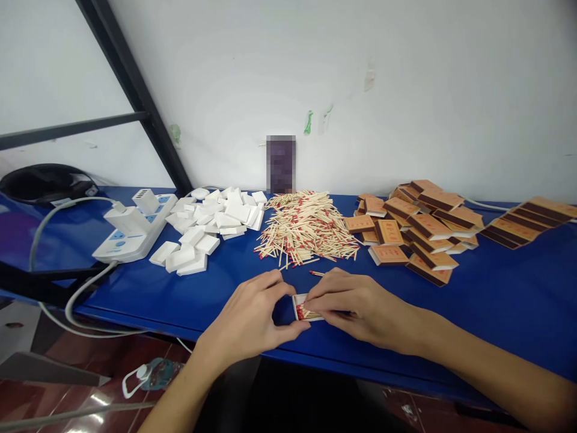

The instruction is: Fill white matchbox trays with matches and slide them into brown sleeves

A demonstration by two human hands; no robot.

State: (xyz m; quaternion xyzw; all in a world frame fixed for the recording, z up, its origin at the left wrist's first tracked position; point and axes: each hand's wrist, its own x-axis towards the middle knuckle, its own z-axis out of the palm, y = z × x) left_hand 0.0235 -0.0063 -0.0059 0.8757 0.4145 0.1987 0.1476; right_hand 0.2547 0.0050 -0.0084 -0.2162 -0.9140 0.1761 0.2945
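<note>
A small white inner matchbox tray (pixel 294 305) sits on the blue table near its front edge, with red-tipped matches (pixel 301 313) lying inside. My left hand (pixel 255 313) curls around the tray's left end, forefinger at the far corner and thumb at the near one. Over the tray's right part, my right hand (pixel 360 304) has its fingertips pressed together on the matches; its fingers hide that part of the tray. One loose match (pixel 317 273) lies just beyond my right hand. Behind both hands spreads a large heap of loose matches (pixel 309 231).
White matchbox trays (pixel 216 216) are piled at the left, beside a power strip (pixel 135 231) with cables. Orange-brown matchbox sleeves (pixel 419 222) are heaped at the right, with a flat row (pixel 532 221) farther right. A blurred dark purple object (pixel 281 165) stands against the wall.
</note>
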